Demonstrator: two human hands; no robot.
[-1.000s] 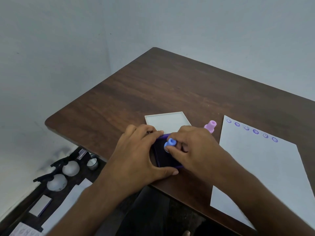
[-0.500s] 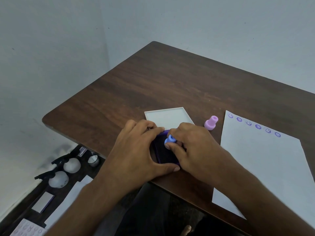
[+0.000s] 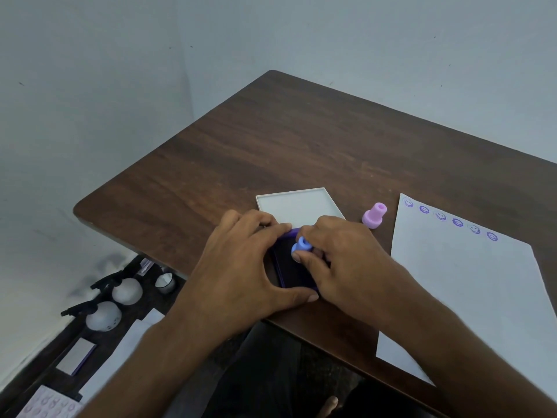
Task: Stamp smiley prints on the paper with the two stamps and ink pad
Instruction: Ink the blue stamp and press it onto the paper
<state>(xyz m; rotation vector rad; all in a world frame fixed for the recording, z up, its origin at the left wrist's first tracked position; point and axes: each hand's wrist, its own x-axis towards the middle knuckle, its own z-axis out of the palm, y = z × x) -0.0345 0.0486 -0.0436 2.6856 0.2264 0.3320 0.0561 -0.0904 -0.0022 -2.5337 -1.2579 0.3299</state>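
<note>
The left hand (image 3: 241,267) gripped the ink pad (image 3: 294,267) at the surface's near edge, apparently steadying it. The right hand (image 3: 340,260) pinched the blue stamp (image 3: 301,245) onto it, probably loading ink for the paper (image 3: 470,282).

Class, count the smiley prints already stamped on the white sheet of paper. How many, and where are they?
6, in one row along the far edge of the white paper sheet. None look hidden.
</note>
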